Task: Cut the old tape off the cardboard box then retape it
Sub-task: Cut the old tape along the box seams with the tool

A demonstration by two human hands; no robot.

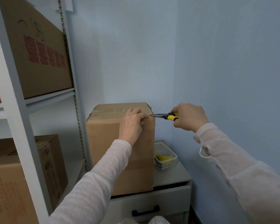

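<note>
A tall cardboard box [103,143] stands on a grey cabinet, with old clear tape [107,111] across its top flaps. My left hand [132,123] rests on the box's top front edge near the right corner, fingers curled over it. My right hand [188,117] grips the yellow-and-black handles of needle-nose pliers [164,116]. The plier tips touch the box's upper right corner, right beside my left fingertips. A yellow tape roll [164,155] lies in a clear tub to the right of the box.
The grey cabinet [171,175] has a drawer with a black handle [145,211]. The clear plastic tub [166,162] sits on its right side. A white metal shelf rack [19,113] with cardboard boxes [39,54] stands at the left. Blue walls close the corner behind and right.
</note>
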